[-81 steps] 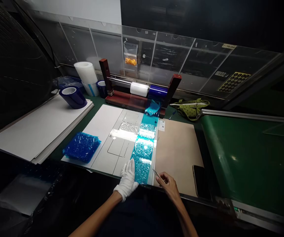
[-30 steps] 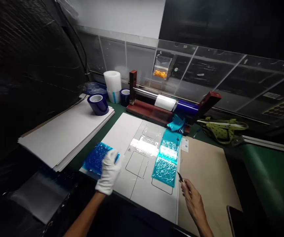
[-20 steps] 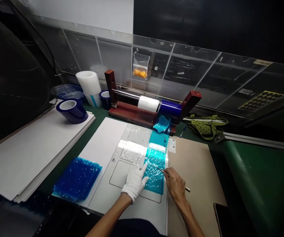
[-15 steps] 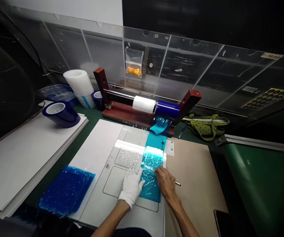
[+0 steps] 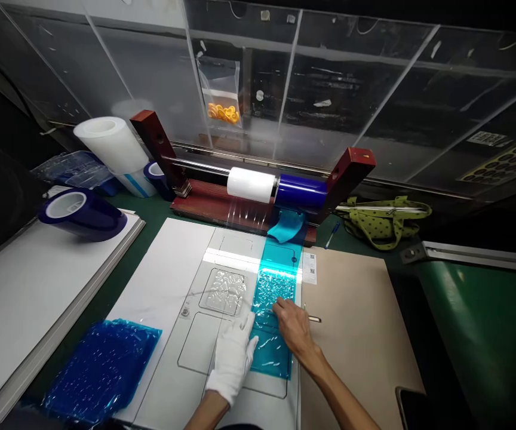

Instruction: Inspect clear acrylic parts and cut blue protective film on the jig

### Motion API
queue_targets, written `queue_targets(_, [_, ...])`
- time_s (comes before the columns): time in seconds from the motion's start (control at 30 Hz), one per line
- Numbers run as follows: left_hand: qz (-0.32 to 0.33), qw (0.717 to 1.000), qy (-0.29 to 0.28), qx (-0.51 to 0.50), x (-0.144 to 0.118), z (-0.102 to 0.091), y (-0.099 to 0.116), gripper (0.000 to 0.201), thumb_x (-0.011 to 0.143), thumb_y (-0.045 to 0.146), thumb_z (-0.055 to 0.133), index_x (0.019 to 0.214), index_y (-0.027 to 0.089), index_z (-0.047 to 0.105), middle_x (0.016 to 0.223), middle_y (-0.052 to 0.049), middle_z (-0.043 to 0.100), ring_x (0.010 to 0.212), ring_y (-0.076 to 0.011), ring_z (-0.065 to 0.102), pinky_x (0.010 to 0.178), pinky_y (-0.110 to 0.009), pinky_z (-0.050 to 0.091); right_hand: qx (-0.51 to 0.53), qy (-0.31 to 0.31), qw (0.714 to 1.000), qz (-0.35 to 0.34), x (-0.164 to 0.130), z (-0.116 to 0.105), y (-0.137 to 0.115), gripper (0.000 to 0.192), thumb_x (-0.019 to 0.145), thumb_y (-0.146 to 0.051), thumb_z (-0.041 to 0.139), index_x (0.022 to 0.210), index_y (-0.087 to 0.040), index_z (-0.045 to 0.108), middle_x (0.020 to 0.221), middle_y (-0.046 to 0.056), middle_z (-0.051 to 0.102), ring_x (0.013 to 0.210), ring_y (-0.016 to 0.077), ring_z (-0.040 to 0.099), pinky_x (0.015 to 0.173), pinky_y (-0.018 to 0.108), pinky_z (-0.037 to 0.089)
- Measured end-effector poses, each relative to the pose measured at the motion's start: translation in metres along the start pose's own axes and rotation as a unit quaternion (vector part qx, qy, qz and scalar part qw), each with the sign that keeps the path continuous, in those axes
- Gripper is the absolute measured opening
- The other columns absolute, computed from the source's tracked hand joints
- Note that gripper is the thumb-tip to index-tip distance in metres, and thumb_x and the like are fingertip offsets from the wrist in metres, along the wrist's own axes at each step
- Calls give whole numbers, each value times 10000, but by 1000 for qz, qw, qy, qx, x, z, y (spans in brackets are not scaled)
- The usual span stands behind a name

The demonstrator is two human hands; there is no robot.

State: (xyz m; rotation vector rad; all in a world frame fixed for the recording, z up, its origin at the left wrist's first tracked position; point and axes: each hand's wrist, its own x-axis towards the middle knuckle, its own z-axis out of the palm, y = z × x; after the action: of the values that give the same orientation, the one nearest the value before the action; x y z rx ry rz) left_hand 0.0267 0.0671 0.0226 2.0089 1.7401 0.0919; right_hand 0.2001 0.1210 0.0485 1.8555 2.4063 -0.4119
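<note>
A strip of blue film (image 5: 278, 286) runs from the blue roll (image 5: 300, 191) on a wooden roller stand (image 5: 222, 206) down over a white board (image 5: 168, 292). My left hand (image 5: 232, 357), in a white glove, lies flat on the board with its fingers at the strip's left edge. My bare right hand (image 5: 292, 325) presses on the strip and holds a thin metal tool (image 5: 314, 319), whose end sticks out to the right. A clear crinkled film piece (image 5: 223, 291) lies on the board left of the strip.
A pile of cut blue film pieces (image 5: 101, 370) lies at the board's near left. A brown sheet (image 5: 356, 322) lies right of the board. White boards (image 5: 29, 286) with a blue tape roll (image 5: 81, 213) are at left, a green bag (image 5: 386, 218) behind, a phone (image 5: 423, 409) near right.
My left hand came back from the blue pile to the strip's left edge. My right hand moved left onto the strip with the tool. The view has come closer and lower.
</note>
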Motion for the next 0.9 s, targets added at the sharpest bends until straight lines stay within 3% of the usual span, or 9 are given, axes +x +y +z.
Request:
queue_targets(0.1, [-7, 1000, -12, 8, 0, -4, 1, 496, 888, 349, 390, 1376, 262, 416, 1304, -83, 557, 1133, -264, 547, 944, -380, 455, -20, -5, 999, 51, -32, -12, 36, 273, 886, -74, 403, 750, -196, 606, 816, 50, 636, 761, 173, 562, 534, 287, 201])
queue_targets(0.23, [-12, 1000, -16, 16, -1, -8, 4, 525, 867, 355, 433, 1379, 242, 411, 1296, -103, 559, 1137, -278, 540, 944, -393, 444, -23, -18, 983, 183, -79, -18, 64, 250, 880, -130, 394, 794, -207, 616, 792, 53, 642, 708, 188, 594, 519, 276, 210])
queue_targets(0.33, [-26, 999, -9, 26, -7, -10, 8, 649, 823, 404, 494, 1409, 167, 348, 1280, -165, 548, 1125, -325, 538, 911, -437, 448, 47, -13, 973, 224, -102, -6, 59, 198, 863, -171, 441, 884, -229, 629, 895, 43, 674, 763, 201, 631, 557, 262, 278])
queue_targets(0.43, [-8, 999, -16, 30, -16, -5, 12, 880, 718, 484, 587, 1448, 136, 238, 1379, -191, 447, 1231, -359, 446, 984, -456, 388, 131, -12, 956, 262, -110, 10, 42, 160, 842, -202, 487, 870, -229, 642, 902, 50, 695, 820, 222, 639, 595, 263, 316])
queue_targets(0.57, [30, 997, -48, 51, -29, 14, 17, 1166, 531, 604, 665, 1464, 122, 159, 1507, -181, 227, 1370, -385, 219, 1101, -464, 242, 187, 2, 936, 297, -109, 25, 26, 154, 821, -217, 499, 809, -224, 652, 871, 65, 701, 801, 215, 637, 582, 256, 319])
queue_targets(0.67, [37, 996, -49, 66, -32, 31, 22, 1282, 420, 675, 674, 1455, 97, 184, 1510, -206, 184, 1384, -405, 148, 1127, -498, 154, 234, 15, 926, 296, -108, 31, 23, 142, 796, -235, 514, 785, -231, 655, 863, 45, 702, 812, 209, 634, 594, 248, 334])
queue_targets(0.77, [32, 996, -24, 84, -30, 38, 27, 1278, 457, 660, 653, 1449, 37, 141, 1502, -248, 167, 1386, -413, 119, 1119, -541, 114, 305, 28, 908, 286, -113, 34, 23, 136, 765, -282, 532, 753, -231, 657, 821, 26, 700, 793, 204, 631, 610, 247, 361])
queue_targets(0.9, [48, 992, 18, 112, -27, 35, 29, 1033, 636, 424, 627, 1453, 49, 119, 1508, -230, 168, 1401, -372, 87, 1122, -536, 101, 409, 50, 870, 270, -129, 35, 25, 220, 719, -417, 549, 724, -223, 651, 749, 9, 685, 694, 189, 610, 616, 257, 397])
